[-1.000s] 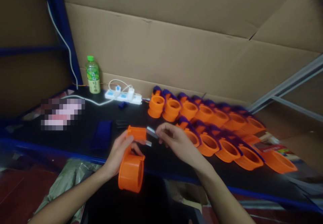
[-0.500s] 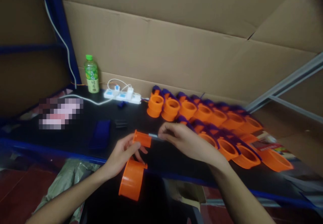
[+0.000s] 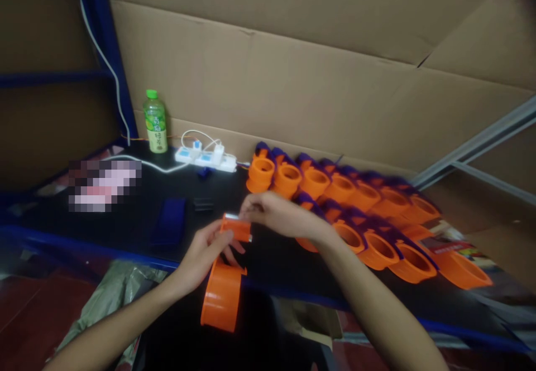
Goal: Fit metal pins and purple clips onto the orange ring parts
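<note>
My left hand (image 3: 205, 254) is closed around an orange plastic housing (image 3: 224, 290), a round drum with a box-shaped neck on top. My right hand (image 3: 276, 216) pinches a small grey metal piece (image 3: 233, 216) against the top of that neck. Both hands hover over the front edge of a black worktop (image 3: 138, 215). A flat dark blue part (image 3: 170, 221) lies left of my left hand, a small black piece (image 3: 203, 205) just beyond it.
Two rows of orange housings with purple caps (image 3: 347, 215) run to the right across the worktop. A green-capped bottle (image 3: 155, 122) and a white power strip (image 3: 205, 159) stand at the back by the cardboard wall (image 3: 293, 81). A blurred patch lies far left.
My right hand moved left, bringing the grey metal piece from the side of the neck onto its top. The orange housing tipped slightly lower in my left hand.
</note>
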Demonstrator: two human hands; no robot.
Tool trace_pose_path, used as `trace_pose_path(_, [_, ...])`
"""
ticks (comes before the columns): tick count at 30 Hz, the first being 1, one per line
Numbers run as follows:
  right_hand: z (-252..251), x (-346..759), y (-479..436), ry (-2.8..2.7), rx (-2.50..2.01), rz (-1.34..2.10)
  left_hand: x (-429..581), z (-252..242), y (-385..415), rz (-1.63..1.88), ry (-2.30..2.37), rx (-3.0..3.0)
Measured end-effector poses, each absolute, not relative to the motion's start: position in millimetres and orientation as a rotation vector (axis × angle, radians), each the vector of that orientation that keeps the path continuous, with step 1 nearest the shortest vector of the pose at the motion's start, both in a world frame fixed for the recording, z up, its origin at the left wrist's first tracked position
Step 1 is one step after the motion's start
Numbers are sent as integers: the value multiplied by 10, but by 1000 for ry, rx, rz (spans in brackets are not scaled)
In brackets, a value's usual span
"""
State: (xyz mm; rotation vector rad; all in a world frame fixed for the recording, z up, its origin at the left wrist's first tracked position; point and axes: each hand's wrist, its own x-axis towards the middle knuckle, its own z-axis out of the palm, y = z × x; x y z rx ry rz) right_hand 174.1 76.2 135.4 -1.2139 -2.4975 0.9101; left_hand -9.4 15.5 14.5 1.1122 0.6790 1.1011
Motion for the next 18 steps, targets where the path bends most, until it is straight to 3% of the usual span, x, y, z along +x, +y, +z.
trace_pose_path(7, [781,1432,1167,-2547,-1173,372,-99,198,124,1131,667,1048])
trace_pose_path(11, [557,1326,1134,-2616,-1129,329,-107,208,124,1134,674,1015])
trace_pose_path(18, [646,1495,1080,-2536,-1115,417,-97,173,134,1185,691,982])
